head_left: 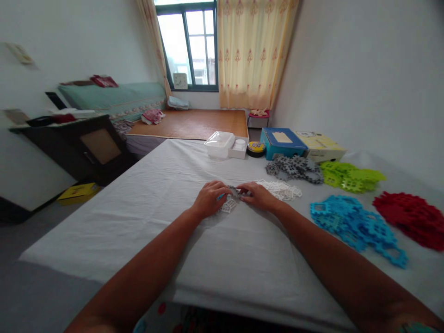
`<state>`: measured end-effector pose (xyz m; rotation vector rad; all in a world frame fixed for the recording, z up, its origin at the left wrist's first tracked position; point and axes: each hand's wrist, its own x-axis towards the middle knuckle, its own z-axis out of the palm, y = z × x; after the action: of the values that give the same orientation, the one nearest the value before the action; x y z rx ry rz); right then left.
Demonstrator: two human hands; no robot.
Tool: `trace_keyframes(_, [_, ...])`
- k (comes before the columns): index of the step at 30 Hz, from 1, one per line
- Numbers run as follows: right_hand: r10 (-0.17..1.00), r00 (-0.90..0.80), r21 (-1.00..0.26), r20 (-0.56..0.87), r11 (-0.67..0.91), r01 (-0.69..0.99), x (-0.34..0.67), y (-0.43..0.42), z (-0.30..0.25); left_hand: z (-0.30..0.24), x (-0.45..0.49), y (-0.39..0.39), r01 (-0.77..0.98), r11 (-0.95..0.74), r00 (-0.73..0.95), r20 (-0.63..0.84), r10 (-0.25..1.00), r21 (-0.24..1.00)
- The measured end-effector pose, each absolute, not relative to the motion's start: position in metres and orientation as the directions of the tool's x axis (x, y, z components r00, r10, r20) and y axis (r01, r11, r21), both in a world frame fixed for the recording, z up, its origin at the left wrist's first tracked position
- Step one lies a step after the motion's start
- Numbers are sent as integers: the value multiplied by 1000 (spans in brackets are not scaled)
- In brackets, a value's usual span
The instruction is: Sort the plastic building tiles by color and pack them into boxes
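Over the middle of the white-covered table (pixel 145 199), my left hand (pixel 210 199) and my right hand (pixel 257 195) pinch a small grey plastic building piece (pixel 234 190) between them, one at each end. A white lattice piece (pixel 228 205) hangs or lies just below it, close to my left fingers; whether they are joined I cannot tell. A bit of blue (pixel 220 197) shows at my left fingertips. Just beyond my right hand spreads a pile of white lattice pieces (pixel 282 189). My fingers partly hide the grey piece.
To the right lie piles of grey (pixel 294 169), lime green (pixel 350 176), blue (pixel 357 224) and red (pixel 411 217) pieces. Along the far edge stand a clear plastic container (pixel 219 144), a small white box (pixel 238 148), a round yellow-and-black tin (pixel 256 148), a blue box (pixel 282 143) and a yellow box (pixel 319 145).
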<state>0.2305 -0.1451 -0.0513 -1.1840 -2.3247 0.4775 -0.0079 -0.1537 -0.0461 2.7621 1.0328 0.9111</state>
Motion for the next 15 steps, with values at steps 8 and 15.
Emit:
trace_keyframes(8, [782,-547,-295,298,620,727,230,-147,-50,-50,-5,-153,605,-749,580,495,647,269])
trace_keyframes(15, [814,-536,-221,226,578,785,231,-146,-50,-49,-5,-152,613,-732,562,488,668,296])
